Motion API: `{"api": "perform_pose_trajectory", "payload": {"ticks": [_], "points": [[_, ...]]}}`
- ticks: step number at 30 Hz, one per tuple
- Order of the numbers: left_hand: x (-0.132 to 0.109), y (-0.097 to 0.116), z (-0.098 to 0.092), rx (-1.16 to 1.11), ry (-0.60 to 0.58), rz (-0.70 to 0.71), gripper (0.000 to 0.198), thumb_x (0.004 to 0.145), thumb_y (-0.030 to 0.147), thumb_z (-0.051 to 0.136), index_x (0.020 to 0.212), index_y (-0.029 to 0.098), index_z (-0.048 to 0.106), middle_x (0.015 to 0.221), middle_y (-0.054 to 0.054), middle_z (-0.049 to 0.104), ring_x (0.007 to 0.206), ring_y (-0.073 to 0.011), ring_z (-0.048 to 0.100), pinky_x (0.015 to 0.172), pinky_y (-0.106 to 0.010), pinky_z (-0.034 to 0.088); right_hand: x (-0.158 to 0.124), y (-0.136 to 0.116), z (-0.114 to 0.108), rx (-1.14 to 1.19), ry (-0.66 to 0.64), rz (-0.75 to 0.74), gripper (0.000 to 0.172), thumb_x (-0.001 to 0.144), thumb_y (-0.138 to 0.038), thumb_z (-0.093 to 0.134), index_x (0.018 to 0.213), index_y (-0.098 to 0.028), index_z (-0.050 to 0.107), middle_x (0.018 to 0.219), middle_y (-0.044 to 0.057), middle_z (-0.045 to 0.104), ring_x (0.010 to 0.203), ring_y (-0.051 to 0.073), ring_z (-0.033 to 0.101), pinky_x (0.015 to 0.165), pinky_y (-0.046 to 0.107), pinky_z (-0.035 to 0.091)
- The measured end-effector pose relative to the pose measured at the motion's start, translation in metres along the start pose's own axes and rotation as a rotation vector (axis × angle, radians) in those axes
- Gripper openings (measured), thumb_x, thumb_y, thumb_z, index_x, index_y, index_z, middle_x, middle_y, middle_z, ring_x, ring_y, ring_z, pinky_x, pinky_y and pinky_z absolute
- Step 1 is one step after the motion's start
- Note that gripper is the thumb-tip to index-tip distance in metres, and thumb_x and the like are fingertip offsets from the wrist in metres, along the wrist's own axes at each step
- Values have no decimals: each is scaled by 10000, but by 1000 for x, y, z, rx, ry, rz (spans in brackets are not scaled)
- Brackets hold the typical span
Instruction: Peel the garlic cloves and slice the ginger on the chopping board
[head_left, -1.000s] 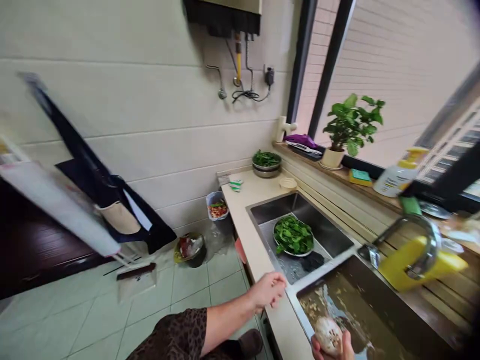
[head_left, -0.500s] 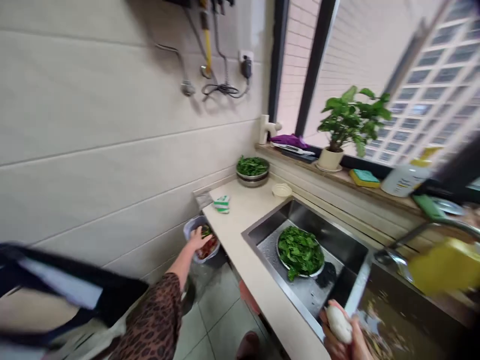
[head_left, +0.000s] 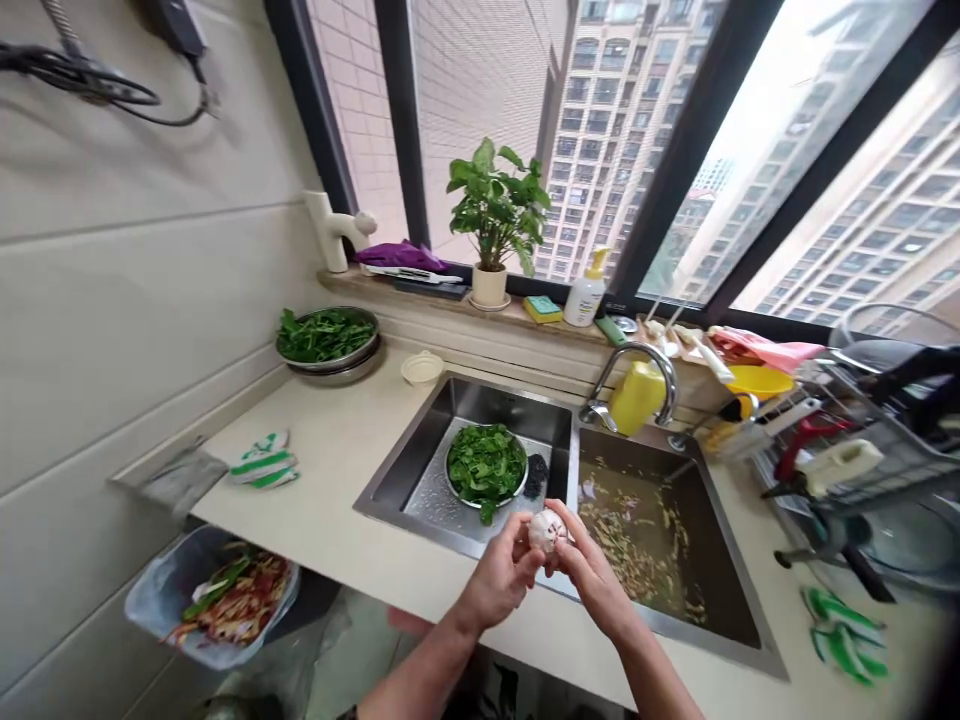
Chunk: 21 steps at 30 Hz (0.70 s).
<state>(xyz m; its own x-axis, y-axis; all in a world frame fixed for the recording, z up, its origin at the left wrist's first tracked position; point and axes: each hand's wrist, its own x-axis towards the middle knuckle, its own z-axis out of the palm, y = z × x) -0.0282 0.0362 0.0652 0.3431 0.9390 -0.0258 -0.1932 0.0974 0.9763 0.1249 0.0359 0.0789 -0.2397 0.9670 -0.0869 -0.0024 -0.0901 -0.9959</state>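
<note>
A whitish garlic bulb (head_left: 547, 531) is held between both hands, just over the front edge of the double sink (head_left: 465, 545). My left hand (head_left: 501, 568) grips its left side with bent fingers. My right hand (head_left: 589, 565) closes on the right side, thumb against the skin. Behind the hands, in the left basin, a bowl of leafy greens (head_left: 487, 465) stands next to a dark scrubber (head_left: 537, 476). Murky water (head_left: 637, 530) with floating scraps and peels fills part of the right basin.
A lined bin (head_left: 142, 600) with food scraps hangs below the counter's left end. More greens (head_left: 322, 335) sit in stacked metal bowls in the corner. A green-striped cloth (head_left: 264, 462) lies on the counter. The faucet (head_left: 667, 375) arches over the right basin; a dish rack (head_left: 892, 460) stands right.
The view has turned right. My left hand has come from above the bin to the garlic, which my right hand held over the sink. Both hands now hold it.
</note>
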Motion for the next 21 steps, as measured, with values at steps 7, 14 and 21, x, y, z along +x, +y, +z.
{"api": "perform_pose_trajectory", "payload": {"ticks": [7,14,21], "points": [[22,-17,96,357,-79,89,424,833,524,471,1075,177,479,806,-32,620,679,-167,551,629,-253,421,-53,-16,-86,-595,131,-306,261,839,-285,530,1091,-233,574,873,25,514,778,172,510,705,282,430],[57,-55,238,372,4,34,465,746,620,492,889,180,535,718,-16,590,649,-181,543,606,-274,447,-114,-9,-208,-713,219,-321,176,839,-248,506,997,-190,557,822,13,518,751,155,498,685,257,430],[72,-74,316,350,123,-20,470,677,648,522,773,188,525,625,18,535,552,-150,499,492,-237,409,-140,18,-257,-696,420,-266,242,772,-149,494,1004,-205,534,882,31,582,824,180,546,728,282,456]]}}
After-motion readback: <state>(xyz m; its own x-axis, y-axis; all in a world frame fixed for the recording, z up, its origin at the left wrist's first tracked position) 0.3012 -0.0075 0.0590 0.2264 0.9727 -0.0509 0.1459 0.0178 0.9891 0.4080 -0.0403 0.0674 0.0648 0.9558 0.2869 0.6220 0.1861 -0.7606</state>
